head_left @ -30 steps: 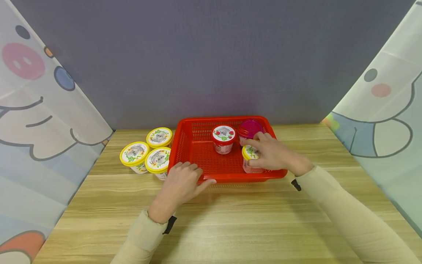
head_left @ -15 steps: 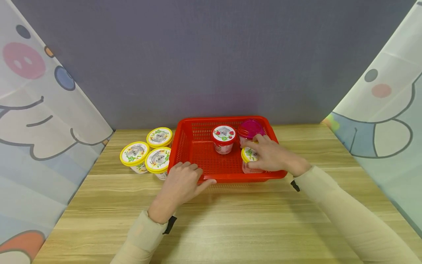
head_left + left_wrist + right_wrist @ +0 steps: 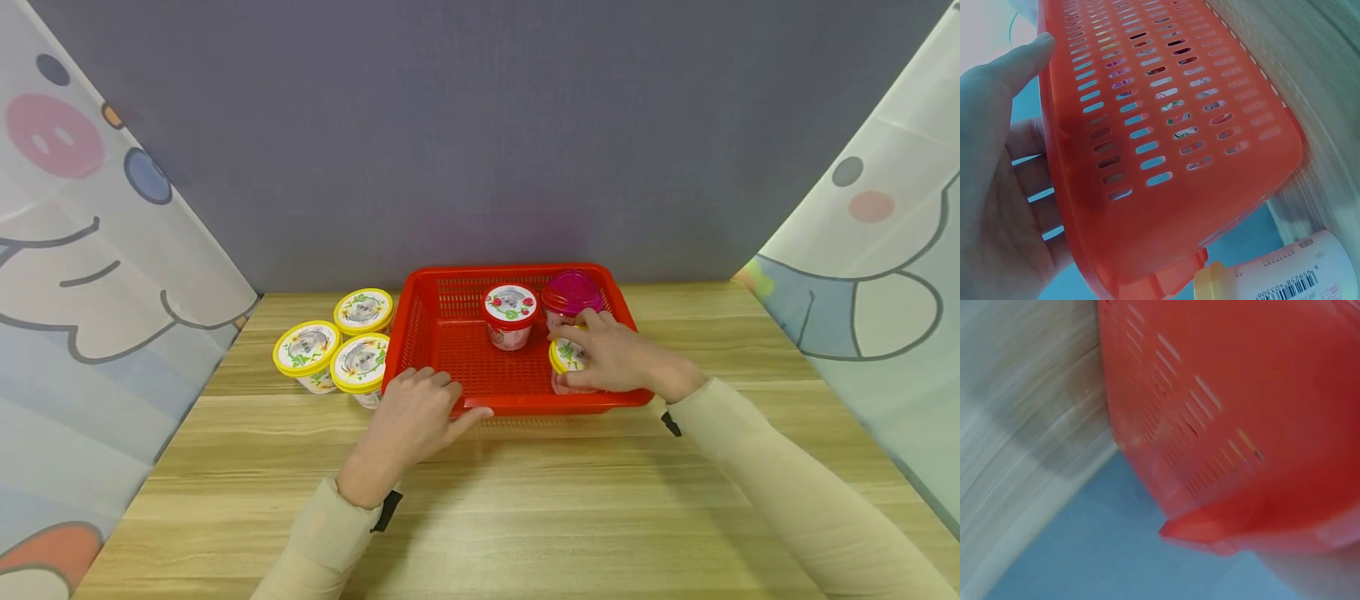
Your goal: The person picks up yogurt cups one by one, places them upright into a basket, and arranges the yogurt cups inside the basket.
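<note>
In the head view, my left hand holds the front left rim of the red plastic basket. The left wrist view has its fingers curled over the rim and the thumb along the outer side. Inside the basket's front right corner, my right hand grips a small yellow-lidded tub by its lid, thumb in front and fingers behind; part of the lid is covered. Behind that stands a tub with a magenta lid. Left of it is a red-lidded tub with a berry print.
Several yellow-lidded tubs stand close together on the wooden table, left of the basket. A grey panel rises behind. Printed cartoon cloths hang on both sides. The right wrist view is blurred and mostly shows the basket's outer wall.
My right hand has shifted slightly to the left around the yellow-lidded tub, which stays at the basket's front right. The left hand and basket have not visibly moved.
</note>
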